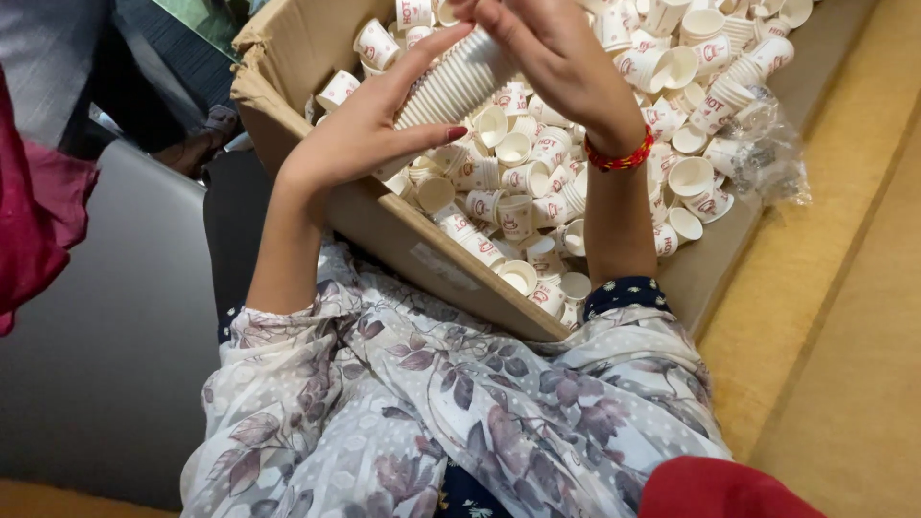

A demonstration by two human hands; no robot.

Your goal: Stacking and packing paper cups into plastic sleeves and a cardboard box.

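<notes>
Head view, looking down at a lap and an open cardboard box (317,58) that rests tilted against the person's knees. The left hand (369,129) cradles a nested stack of paper cups (451,86) from below: palm up, thumb with red-painted nail pressed along the near side of the stack, index finger stretched up along its far side. The right hand (556,58) closes over the stack's far, upper end, fingers curled around it; the fingertips themselves are cut off by the top edge of the frame. The stack lies slanted, lower end toward the left hand's palm, upper end toward the right hand, held above the box's left part. A red beaded bracelet (622,158) circles the right wrist. Inside the box lies a dense heap of loose paper cups (518,206), small, white with red print, lying on their sides, upright and upside down without order. At the far right of the heap, several shorter nested stacks sit partly inside a crumpled clear plastic bag (767,144) that spills over the box's right edge. The person wears a pale floral garment (432,403) with dark cuffs. The box stands on a tan surface (825,288) to the right. At the left, a grey panel (106,317) and a magenta cloth (38,221) fill the near edge.
</notes>
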